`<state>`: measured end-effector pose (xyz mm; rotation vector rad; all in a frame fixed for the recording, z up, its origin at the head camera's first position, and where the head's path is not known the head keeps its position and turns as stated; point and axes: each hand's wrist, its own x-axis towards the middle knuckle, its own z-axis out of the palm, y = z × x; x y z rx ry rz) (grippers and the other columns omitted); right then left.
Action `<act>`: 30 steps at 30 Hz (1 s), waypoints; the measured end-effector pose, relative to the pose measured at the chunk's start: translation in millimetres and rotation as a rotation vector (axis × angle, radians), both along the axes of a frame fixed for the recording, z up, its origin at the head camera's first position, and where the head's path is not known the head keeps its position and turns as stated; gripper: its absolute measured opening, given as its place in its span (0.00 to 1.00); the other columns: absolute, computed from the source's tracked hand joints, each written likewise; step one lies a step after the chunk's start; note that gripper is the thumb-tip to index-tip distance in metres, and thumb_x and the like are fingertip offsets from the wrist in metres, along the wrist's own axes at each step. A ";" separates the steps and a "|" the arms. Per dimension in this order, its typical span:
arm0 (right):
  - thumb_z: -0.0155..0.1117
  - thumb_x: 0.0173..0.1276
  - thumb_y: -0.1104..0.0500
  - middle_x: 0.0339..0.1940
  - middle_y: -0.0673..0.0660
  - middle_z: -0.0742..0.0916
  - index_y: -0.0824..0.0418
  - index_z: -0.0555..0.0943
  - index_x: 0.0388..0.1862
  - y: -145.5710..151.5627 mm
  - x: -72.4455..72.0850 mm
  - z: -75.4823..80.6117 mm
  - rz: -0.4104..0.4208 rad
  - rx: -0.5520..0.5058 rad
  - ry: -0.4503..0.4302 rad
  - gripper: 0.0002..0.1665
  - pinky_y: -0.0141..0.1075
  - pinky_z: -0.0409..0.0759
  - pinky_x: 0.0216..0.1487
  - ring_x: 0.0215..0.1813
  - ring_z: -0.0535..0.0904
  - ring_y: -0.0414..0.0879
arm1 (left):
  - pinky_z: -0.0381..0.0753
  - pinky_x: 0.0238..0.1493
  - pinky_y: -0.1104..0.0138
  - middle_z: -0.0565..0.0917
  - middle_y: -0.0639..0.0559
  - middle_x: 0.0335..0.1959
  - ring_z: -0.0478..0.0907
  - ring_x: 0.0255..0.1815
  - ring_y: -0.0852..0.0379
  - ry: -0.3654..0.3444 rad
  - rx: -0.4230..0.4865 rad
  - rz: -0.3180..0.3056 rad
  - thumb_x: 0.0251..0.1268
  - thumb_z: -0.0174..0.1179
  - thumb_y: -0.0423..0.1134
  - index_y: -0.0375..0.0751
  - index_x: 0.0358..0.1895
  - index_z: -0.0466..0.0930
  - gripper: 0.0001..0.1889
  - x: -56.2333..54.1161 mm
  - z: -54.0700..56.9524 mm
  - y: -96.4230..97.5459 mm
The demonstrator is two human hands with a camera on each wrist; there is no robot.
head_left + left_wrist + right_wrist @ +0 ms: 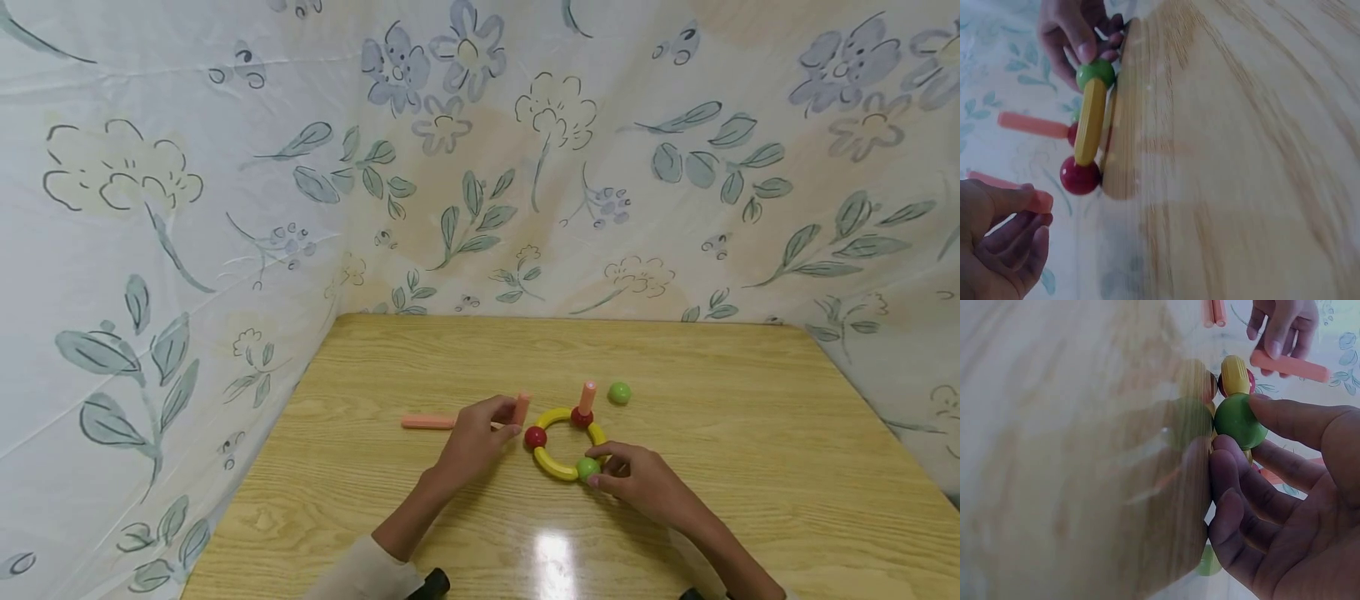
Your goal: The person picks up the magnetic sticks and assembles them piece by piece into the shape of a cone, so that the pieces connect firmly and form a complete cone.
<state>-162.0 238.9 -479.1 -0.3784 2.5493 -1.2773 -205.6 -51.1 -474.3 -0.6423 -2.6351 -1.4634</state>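
Observation:
A ring of curved yellow rods (556,467) lies on the table, joined by ball connectors. Two are red: one at its left (536,437), one at the far side (582,418). From the far one an orange stick (588,397) stands up. My right hand (641,482) pinches the green ball (1240,422) at the ring's near side between thumb and fingers. Left of the ring, my left hand (474,443) holds another orange stick (522,408) roughly upright by thumb and fingertips, apart from the left red ball (1080,175).
Orange sticks (427,422) lie on the table (360,508) at the left, partly behind my left hand. A loose green ball (619,393) sits beyond the ring. Flowered cloth (480,183) hangs behind the table and along its sides.

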 end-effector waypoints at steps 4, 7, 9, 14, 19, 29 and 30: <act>0.74 0.73 0.53 0.39 0.53 0.88 0.65 0.83 0.65 0.4 0.7 0.7 0.003 -0.008 0.000 0.27 0.35 0.82 0.32 0.37 0.83 0.46 | 0.86 0.52 0.66 0.89 0.51 0.52 0.86 0.55 0.55 0.017 0.015 -0.015 0.74 0.67 0.34 0.44 0.63 0.84 0.17 -0.1 2.5 10.3; 0.73 0.73 0.54 0.38 0.54 0.88 0.65 0.82 0.65 0.2 1.2 1.2 0.007 -0.011 -0.001 0.27 0.35 0.82 0.32 0.37 0.83 0.45 | 0.86 0.52 0.67 0.89 0.52 0.52 0.86 0.55 0.57 0.024 0.016 -0.021 0.74 0.67 0.34 0.44 0.64 0.83 0.17 -0.6 3.5 15.9; 0.73 0.73 0.54 0.38 0.54 0.88 0.65 0.82 0.65 0.0 1.3 1.8 0.010 -0.015 -0.001 0.27 0.35 0.82 0.31 0.37 0.83 0.46 | 0.86 0.52 0.67 0.89 0.52 0.51 0.86 0.54 0.58 0.025 0.016 -0.022 0.74 0.67 0.34 0.44 0.63 0.84 0.17 -1.0 3.7 18.9; 0.73 0.74 0.54 0.39 0.54 0.88 0.66 0.82 0.66 0.1 0.7 2.3 0.021 -0.022 0.008 0.27 0.36 0.81 0.32 0.38 0.83 0.47 | 0.86 0.53 0.68 0.89 0.52 0.51 0.86 0.54 0.58 0.023 0.021 -0.037 0.74 0.67 0.33 0.44 0.62 0.84 0.17 -1.7 3.1 23.4; 0.73 0.74 0.54 0.38 0.55 0.88 0.67 0.82 0.66 -0.2 1.4 2.1 0.022 -0.025 0.005 0.27 0.36 0.81 0.32 0.38 0.83 0.47 | 0.86 0.52 0.68 0.89 0.52 0.52 0.86 0.55 0.57 0.017 0.030 -0.055 0.75 0.66 0.32 0.45 0.62 0.84 0.16 -1.0 3.1 25.8; 0.73 0.74 0.55 0.38 0.55 0.88 0.67 0.82 0.66 0.2 1.9 2.6 0.020 -0.026 0.006 0.27 0.36 0.82 0.31 0.37 0.83 0.47 | 0.85 0.50 0.70 0.89 0.53 0.51 0.86 0.55 0.60 -0.005 0.014 -0.072 0.74 0.67 0.33 0.45 0.61 0.85 0.16 0.2 0.0 28.7; 0.73 0.74 0.55 0.38 0.55 0.88 0.67 0.82 0.65 0.3 2.0 3.1 0.021 -0.028 0.005 0.27 0.36 0.82 0.31 0.37 0.83 0.47 | 0.85 0.50 0.70 0.89 0.53 0.51 0.86 0.55 0.60 -0.006 0.016 -0.073 0.74 0.67 0.33 0.45 0.61 0.85 0.16 0.3 0.1 29.0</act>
